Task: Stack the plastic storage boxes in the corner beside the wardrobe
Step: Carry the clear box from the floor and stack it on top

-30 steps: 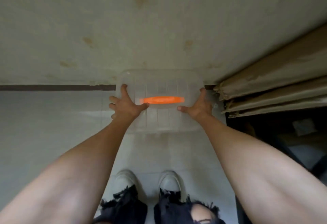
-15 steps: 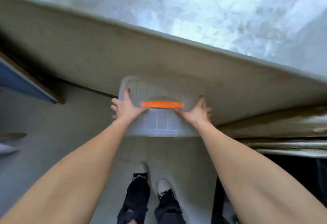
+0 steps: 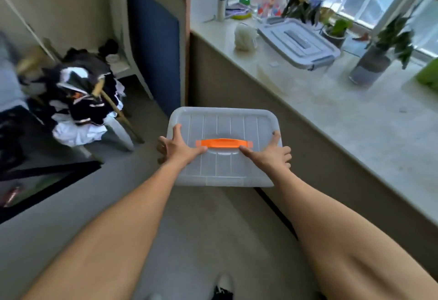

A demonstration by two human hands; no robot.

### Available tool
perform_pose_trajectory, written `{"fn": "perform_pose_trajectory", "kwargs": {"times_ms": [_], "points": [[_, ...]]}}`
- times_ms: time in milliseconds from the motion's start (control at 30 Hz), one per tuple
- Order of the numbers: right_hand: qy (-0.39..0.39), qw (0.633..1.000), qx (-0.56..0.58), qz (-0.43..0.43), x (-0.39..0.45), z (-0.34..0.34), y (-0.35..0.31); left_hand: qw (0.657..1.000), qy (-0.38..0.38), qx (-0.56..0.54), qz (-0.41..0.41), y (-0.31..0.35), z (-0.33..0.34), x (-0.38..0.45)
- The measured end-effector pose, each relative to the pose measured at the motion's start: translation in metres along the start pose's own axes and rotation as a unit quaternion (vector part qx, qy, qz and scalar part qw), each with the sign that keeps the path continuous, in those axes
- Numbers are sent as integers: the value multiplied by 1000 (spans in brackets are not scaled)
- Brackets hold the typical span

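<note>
Item: 1 translucent storage box (image 3: 222, 148), orange handle (image 3: 224, 143), carried above the floor; left hand (image 3: 179, 149) and right hand (image 3: 269, 153) clamp its lid sides. View has swung from wall to room. Second box (image 3: 299, 43) on windowsill; stacking pending

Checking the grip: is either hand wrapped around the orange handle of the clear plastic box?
No: the left hand and right hand clasp the clear plastic box beside its orange handle.
</note>
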State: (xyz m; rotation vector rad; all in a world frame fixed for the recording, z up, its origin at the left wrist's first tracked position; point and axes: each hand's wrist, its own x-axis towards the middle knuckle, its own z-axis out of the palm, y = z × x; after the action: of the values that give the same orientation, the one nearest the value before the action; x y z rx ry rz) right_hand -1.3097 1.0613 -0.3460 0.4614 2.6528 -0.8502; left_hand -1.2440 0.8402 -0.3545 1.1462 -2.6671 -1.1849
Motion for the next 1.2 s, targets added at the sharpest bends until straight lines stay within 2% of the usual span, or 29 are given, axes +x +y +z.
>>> {"fn": "perform_pose_trajectory", "kwargs": {"times_ms": [167, 367, 600, 933, 1200], "points": [[-35, 995, -18, -95, -74, 42, -99, 995, 81, -10, -62, -64, -119, -6], [-86, 971, -25, -223, -219, 124, -223, 974, 178, -43, -134, -188, -287, -28], [-124, 942, -54, -306, -381, 223, -315, 944, 251, -30, -210, -327, -439, -70], [-223, 866, -109, -433, -597, 366, -412, 876, 360, -51, -316, -510, -613, -155], [-293, 793, -146, -513, -765, 515, -499, 810, 423, -61, -401, -667, -741, -190]]}}
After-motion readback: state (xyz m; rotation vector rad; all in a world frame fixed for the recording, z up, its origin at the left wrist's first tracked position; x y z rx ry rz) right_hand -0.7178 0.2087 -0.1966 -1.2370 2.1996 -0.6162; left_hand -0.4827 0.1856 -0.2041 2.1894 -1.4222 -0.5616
